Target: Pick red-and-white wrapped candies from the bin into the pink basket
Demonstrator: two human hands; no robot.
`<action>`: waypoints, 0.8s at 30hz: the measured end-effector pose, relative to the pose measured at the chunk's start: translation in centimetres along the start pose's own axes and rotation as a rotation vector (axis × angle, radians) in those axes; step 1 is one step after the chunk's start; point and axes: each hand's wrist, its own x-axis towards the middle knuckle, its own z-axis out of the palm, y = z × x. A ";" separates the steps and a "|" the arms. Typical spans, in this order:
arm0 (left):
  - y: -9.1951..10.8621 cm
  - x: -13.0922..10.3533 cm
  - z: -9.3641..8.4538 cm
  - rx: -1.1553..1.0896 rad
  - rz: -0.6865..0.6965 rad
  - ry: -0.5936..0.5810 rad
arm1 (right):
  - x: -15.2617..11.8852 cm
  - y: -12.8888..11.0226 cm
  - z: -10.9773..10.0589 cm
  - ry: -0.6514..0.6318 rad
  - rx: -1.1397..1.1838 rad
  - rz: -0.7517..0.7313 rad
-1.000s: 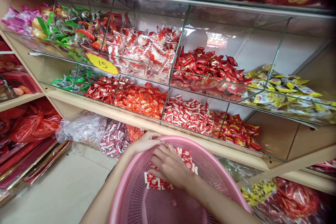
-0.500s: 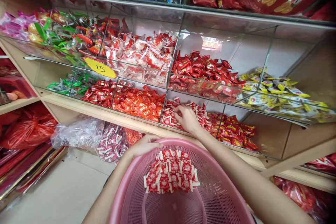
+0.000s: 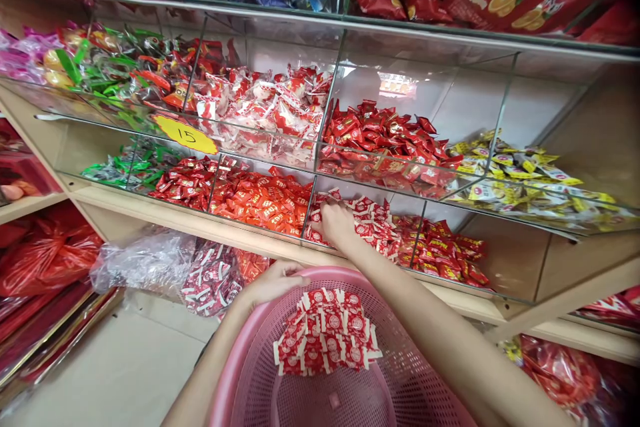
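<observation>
A pink plastic basket (image 3: 240, 373) with perforated walls is in front of me, tilted so that I look down into it. Inside it lies a cluster of red-and-white wrapped candies (image 3: 327, 333), set close together. My left hand (image 3: 280, 283) is closed on the basket's far rim, thumb on the inner side. My right hand (image 3: 338, 223) reaches over the basket into a low shelf bin of matching red-and-white candies (image 3: 375, 217). Its fingers curl down among these candies; the back of the hand hides the fingertips and anything between them.
Clear dividers and front panels (image 3: 320, 147) split the shelves into bins. Orange-red candies (image 3: 270, 200) lie left of the right hand's bin, red-and-yellow ones (image 3: 450, 247) to the right. A yellow price tag (image 3: 185, 135) hangs above. Plastic bags (image 3: 145, 263) sit on the floor below.
My right hand has moved a little left and deeper into the candy bin, its fingers now turned down out of sight. The left hand and basket stay nearly still.
</observation>
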 end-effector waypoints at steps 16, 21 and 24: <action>-0.4 0.0 -0.1 0.029 0.019 0.015 | -0.4 3.2 -1.9 -0.165 0.050 0.213; -0.6 0.0 -0.1 0.010 0.022 0.007 | -0.6 2.9 -1.5 -0.175 0.104 0.206; -0.7 0.1 -0.1 0.001 0.016 0.008 | 0.0 3.1 -1.3 -0.197 0.195 0.217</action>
